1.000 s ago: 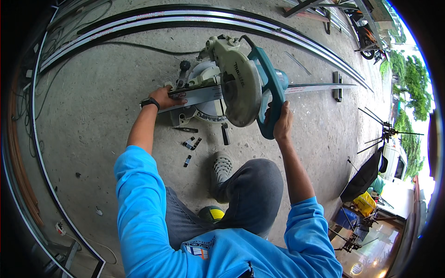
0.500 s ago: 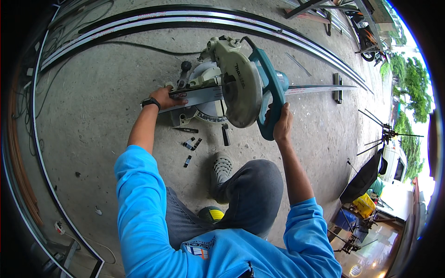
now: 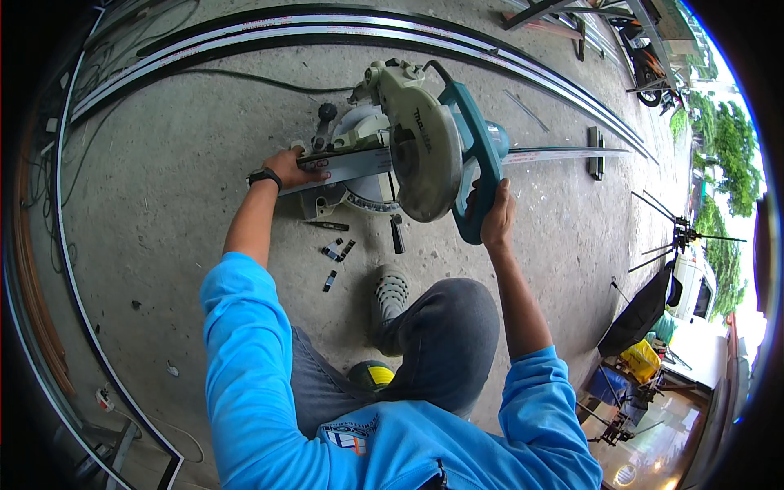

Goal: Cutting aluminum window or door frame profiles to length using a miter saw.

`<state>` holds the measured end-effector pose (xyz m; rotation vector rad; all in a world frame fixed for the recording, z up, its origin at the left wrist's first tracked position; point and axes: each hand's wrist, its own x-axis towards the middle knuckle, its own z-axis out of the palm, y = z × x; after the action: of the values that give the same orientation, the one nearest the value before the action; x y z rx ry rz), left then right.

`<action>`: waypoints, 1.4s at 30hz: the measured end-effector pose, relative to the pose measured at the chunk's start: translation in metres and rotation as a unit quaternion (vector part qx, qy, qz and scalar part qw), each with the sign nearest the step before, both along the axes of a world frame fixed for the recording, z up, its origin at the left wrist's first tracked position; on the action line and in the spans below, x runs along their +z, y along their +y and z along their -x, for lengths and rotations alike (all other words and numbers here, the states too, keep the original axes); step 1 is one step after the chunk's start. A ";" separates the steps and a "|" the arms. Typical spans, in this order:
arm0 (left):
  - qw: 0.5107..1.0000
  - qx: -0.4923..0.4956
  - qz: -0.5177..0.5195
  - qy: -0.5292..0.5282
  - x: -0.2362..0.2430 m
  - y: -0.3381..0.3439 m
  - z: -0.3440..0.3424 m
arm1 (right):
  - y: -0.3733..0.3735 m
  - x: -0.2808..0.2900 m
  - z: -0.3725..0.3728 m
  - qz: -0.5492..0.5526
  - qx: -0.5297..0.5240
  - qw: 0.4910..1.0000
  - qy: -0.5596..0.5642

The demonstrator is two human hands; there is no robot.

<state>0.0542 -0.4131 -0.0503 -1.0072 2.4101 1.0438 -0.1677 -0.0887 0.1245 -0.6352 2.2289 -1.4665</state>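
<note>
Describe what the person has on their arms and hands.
Both arms wear bright blue long sleeves, pushed up so the forearms are bare. The left hand has a black watch at the wrist. The right hand is bare, with no glove or band.

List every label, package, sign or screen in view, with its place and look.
Dark printed label: on the cream round blade guard of the mitre saw, small dark lettering.
Chest patch: on the person's bright blue long-sleeved shirt, lower middle, white, orange and blue.
No packages, signs or screens show.
</note>
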 end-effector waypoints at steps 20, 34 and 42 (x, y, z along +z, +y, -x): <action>1.000 0.003 -0.003 -0.007 0.005 0.000 0.000 | 0.001 -0.004 0.001 -0.002 -0.001 1.000 -0.011; 1.000 0.000 -0.008 -0.017 0.007 0.000 0.002 | 0.003 -0.008 0.002 -0.001 -0.006 1.000 -0.001; 1.000 0.000 0.002 -0.016 0.006 0.001 0.003 | 0.004 -0.010 0.001 0.012 -0.008 1.000 -0.010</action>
<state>0.0511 -0.4124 -0.0448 -1.0170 2.3867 1.0161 -0.1685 -0.0842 0.1140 -0.6090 2.2094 -1.5036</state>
